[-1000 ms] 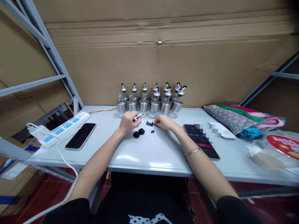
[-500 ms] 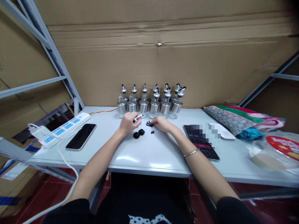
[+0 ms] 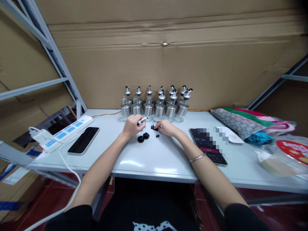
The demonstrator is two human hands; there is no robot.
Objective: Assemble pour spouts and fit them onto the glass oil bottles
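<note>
My left hand [image 3: 131, 125] is closed around a small silver pour spout [image 3: 142, 120], held just above the white table [image 3: 154, 160]. My right hand [image 3: 166, 127] pinches a small black plastic part [image 3: 154, 128] close to the spout. Two round black stoppers [image 3: 143, 137] lie on the table below my left hand. A pair of tiny black pieces [image 3: 157, 136] rests beside them. Behind my hands stands a row of several glass bottles with silver collars and pour spouts [image 3: 156, 106].
A black phone [image 3: 83, 140] and a white power strip [image 3: 63, 132] with its cable lie at the left. A second phone [image 3: 207, 145] with a running timer lies at the right, next to a white object [image 3: 231, 136], patterned cloth bags [image 3: 250, 123] and plastic packaging [image 3: 286, 154]. Cardboard backs the table.
My right hand has carried the black part leftward, closer to the spout in my left hand. My left hand has stayed in place.
</note>
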